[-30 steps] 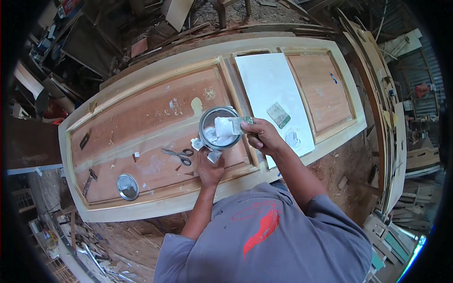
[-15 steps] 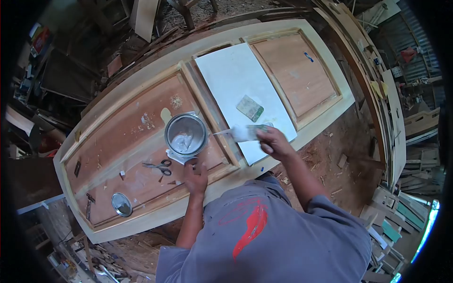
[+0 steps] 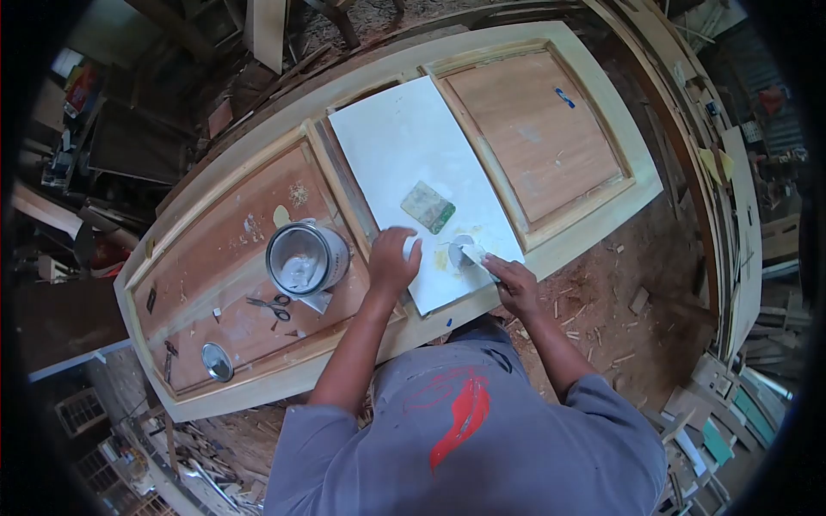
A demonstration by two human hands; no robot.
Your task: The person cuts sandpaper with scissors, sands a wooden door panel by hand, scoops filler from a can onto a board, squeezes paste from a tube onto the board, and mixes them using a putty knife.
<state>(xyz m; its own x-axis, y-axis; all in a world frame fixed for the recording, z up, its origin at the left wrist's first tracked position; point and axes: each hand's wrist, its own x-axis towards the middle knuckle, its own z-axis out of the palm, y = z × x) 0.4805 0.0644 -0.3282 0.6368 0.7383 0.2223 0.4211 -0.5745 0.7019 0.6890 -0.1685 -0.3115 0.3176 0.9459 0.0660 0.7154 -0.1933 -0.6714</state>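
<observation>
Right hand [image 3: 519,288], scraper [image 3: 473,253] pinched, has left the can [image 3: 336,258], so work's now on the board [image 3: 409,133] beneath; left hand's [image 3: 393,262] grip I can't tell.

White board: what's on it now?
On the board lie a green-edged plate, yellowish smears and a grey patch; the scraper in the right hand overlaps the patch. The left hand covers part of the board; anything beneath is hidden.

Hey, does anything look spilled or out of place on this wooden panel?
Some marks stand out: yellowish smears on the white board, between the left hand and the right hand, and a pale blotch on the brown panel, just beyond the can. They look odd against otherwise plainer surfaces, though I can't tell whether they're spills.
</observation>
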